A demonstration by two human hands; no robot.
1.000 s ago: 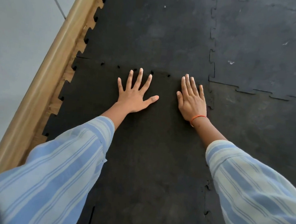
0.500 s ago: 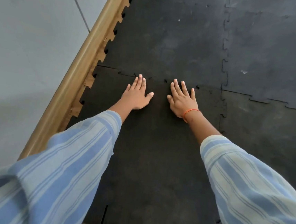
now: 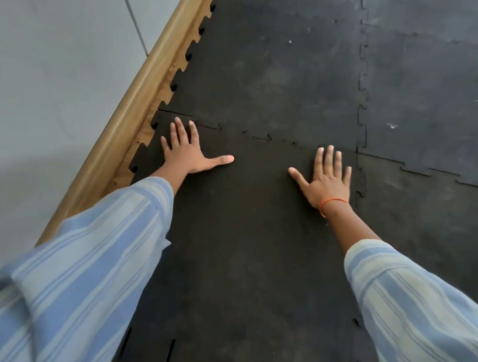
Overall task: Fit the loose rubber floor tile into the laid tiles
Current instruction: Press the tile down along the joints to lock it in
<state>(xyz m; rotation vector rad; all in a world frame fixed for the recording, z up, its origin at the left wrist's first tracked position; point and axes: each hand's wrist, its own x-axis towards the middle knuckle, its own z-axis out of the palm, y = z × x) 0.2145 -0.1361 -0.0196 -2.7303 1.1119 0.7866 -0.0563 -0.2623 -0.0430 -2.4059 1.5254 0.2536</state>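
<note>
The loose black rubber tile (image 3: pixel 249 240) lies in front of me among the laid tiles (image 3: pixel 271 76). Its toothed far edge meets the tile ahead along a jigsaw seam (image 3: pixel 265 138) with small gaps still showing. My left hand (image 3: pixel 186 154) rests flat on the tile's far left corner, fingers spread. My right hand (image 3: pixel 327 177), with an orange band at the wrist, lies flat near the far right corner, close to the seam with the right-hand tile (image 3: pixel 431 228). Neither hand holds anything.
A wooden skirting strip (image 3: pixel 141 95) runs along the left edge of the tiles, below a pale grey wall (image 3: pixel 52 75). The tiles' left teeth sit against bare wooden floor. More laid tiles stretch away to the right and ahead.
Both hands have slid apart along the far seam, the left toward the wall corner and the right toward the right seam. The seam's gaps look smaller.
</note>
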